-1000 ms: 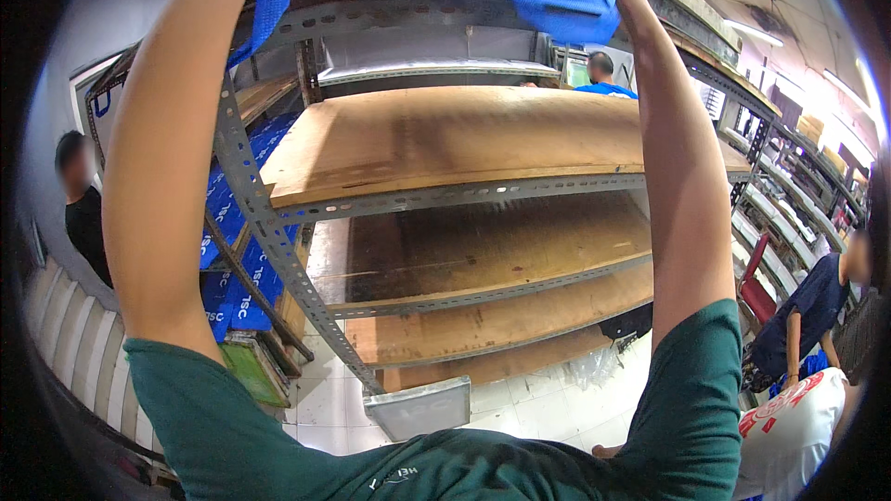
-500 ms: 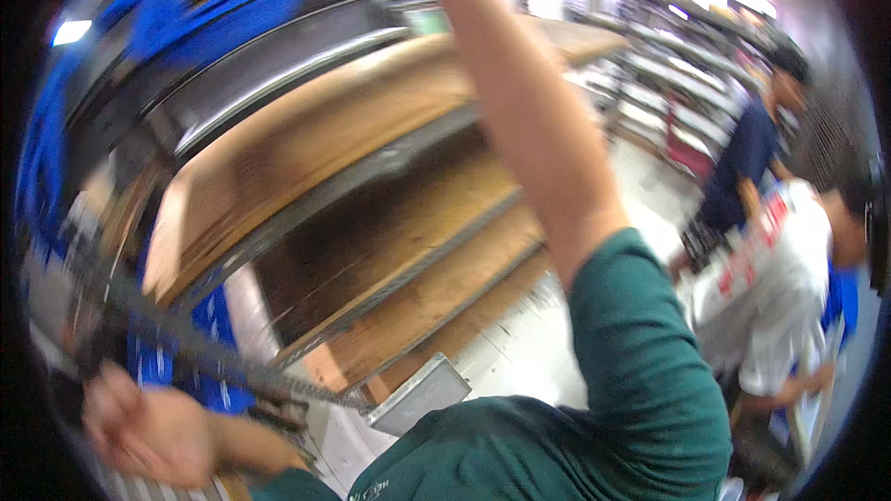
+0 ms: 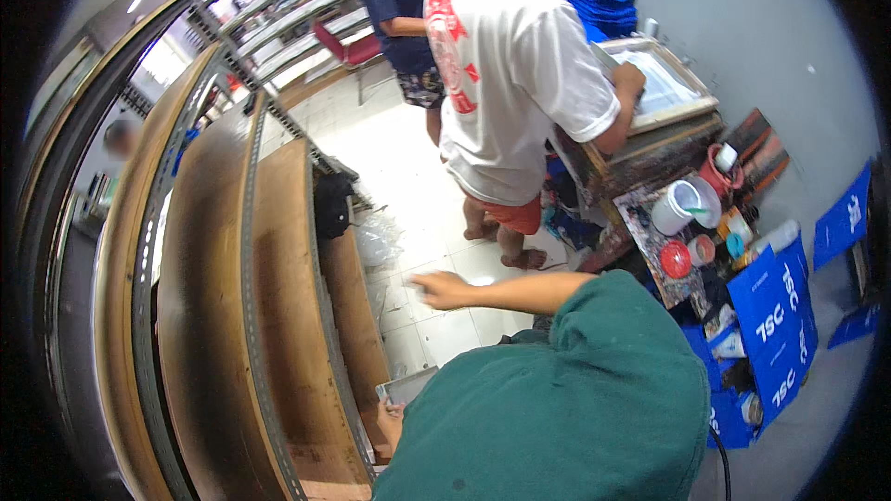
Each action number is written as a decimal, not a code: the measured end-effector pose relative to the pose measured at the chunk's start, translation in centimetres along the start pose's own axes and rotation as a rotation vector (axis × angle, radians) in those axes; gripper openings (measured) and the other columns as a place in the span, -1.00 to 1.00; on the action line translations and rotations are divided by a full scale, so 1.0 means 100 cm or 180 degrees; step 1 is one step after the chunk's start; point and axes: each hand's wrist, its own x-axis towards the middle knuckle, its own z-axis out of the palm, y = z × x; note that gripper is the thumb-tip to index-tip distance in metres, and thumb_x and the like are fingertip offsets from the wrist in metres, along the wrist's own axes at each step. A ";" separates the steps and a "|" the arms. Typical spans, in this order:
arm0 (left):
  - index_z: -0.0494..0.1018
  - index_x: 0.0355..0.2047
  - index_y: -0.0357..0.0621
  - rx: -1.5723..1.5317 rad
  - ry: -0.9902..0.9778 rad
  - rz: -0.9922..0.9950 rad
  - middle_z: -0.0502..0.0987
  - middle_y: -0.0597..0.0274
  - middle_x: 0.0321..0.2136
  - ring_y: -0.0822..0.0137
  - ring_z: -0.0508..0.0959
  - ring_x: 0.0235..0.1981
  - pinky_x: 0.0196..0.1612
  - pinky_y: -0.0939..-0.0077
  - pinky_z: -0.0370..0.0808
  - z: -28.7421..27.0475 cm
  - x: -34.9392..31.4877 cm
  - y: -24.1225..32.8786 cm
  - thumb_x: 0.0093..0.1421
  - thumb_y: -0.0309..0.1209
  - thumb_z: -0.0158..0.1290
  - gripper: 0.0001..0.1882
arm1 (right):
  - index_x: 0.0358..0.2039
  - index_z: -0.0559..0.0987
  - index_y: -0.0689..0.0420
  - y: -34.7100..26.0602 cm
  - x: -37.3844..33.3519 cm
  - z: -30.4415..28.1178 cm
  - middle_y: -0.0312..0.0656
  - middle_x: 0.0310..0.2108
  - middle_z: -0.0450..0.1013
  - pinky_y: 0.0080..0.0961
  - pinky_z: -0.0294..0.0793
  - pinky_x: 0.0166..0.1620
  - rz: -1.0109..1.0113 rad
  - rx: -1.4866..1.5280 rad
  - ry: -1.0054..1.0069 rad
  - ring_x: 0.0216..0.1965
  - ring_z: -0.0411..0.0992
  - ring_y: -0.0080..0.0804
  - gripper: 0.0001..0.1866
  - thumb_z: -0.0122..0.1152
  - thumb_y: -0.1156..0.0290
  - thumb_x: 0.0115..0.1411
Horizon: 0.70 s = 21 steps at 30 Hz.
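Note:
My right hand (image 3: 441, 289) is held out in front of my body, over the tiled floor. Its fingers are stretched out, slightly blurred, and nothing shows in them. Low beside the shelves is my left hand (image 3: 392, 422), with its fingers at the edge of a flat grey panel with a pale frame (image 3: 408, 388). My green sleeve and body hide part of that panel and much of the left arm.
Wooden shelves on metal uprights (image 3: 246, 223) stand at my left. A person in a white shirt (image 3: 510, 74) leans over a framed screen (image 3: 659, 83); another in dark blue (image 3: 394, 14) stands beyond. Paint tubs (image 3: 676, 207) and blue printed sheets (image 3: 775, 325) are at right.
The view has swung right, away from the shelf front. My right arm has come down from its raised reach. My left hand has moved from the far left to the framed panel.

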 end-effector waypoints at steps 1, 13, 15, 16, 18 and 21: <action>0.35 -0.04 -0.14 0.0403 -0.0336 0.0135 0.44 0.22 -0.54 0.43 0.42 -0.52 -0.45 0.53 0.36 0.009 0.007 -0.019 0.01 -0.41 0.13 -0.55 | 0.07 0.31 0.00 0.058 -0.041 0.022 0.03 -0.13 0.40 -0.15 0.36 -0.08 0.0444 -0.0032 -0.0060 -0.10 0.37 -0.01 -0.43 0.06 0.33 -0.04; 0.38 -0.03 -0.14 0.1416 -0.1233 -0.0329 0.50 0.11 -0.52 0.26 0.51 -0.47 -0.35 0.42 0.44 0.059 0.068 -0.123 -0.02 -0.27 0.14 -0.49 | -0.13 0.52 -0.01 0.249 -0.252 0.019 -0.05 -0.18 0.47 -0.23 0.41 -0.10 0.3044 -0.0603 -0.0926 -0.12 0.44 -0.15 -0.53 0.09 0.33 -0.16; 0.38 -0.03 -0.16 0.1187 -0.1223 -0.0632 0.52 0.09 -0.53 0.26 0.52 -0.48 -0.37 0.43 0.44 0.060 0.056 -0.114 -0.02 -0.25 0.14 -0.48 | -0.09 0.50 -0.03 0.224 -0.226 -0.007 -0.06 -0.11 0.43 -0.25 0.37 -0.04 0.3136 -0.0465 -0.0624 -0.05 0.39 -0.15 -0.51 0.09 0.33 -0.15; 0.38 -0.04 -0.18 0.0848 -0.1291 -0.0884 0.52 0.08 -0.52 0.26 0.52 -0.49 -0.38 0.43 0.44 0.061 0.058 -0.104 -0.02 -0.24 0.14 -0.47 | -0.06 0.48 -0.05 0.219 -0.218 -0.015 -0.06 -0.06 0.40 -0.26 0.35 0.00 0.3149 -0.0285 -0.0458 -0.01 0.36 -0.15 -0.49 0.08 0.34 -0.14; 0.38 -0.04 -0.20 0.0668 -0.1348 -0.0930 0.53 0.06 -0.52 0.27 0.52 -0.50 -0.40 0.43 0.44 0.062 0.059 -0.093 -0.01 -0.24 0.13 -0.48 | -0.02 0.45 -0.07 0.237 -0.202 -0.001 -0.05 0.00 0.36 -0.25 0.31 0.05 0.3138 -0.0187 0.0034 0.04 0.30 -0.11 -0.47 0.06 0.34 -0.12; 0.38 -0.04 -0.22 0.1081 -0.1295 -0.0443 0.53 0.05 -0.52 0.27 0.51 -0.51 -0.42 0.43 0.44 0.067 0.049 -0.122 0.01 -0.27 0.10 -0.51 | 0.01 0.42 -0.06 0.246 -0.175 0.009 -0.04 0.02 0.33 -0.25 0.29 0.07 0.2640 -0.0240 -0.0121 0.07 0.27 -0.09 -0.45 0.05 0.32 -0.10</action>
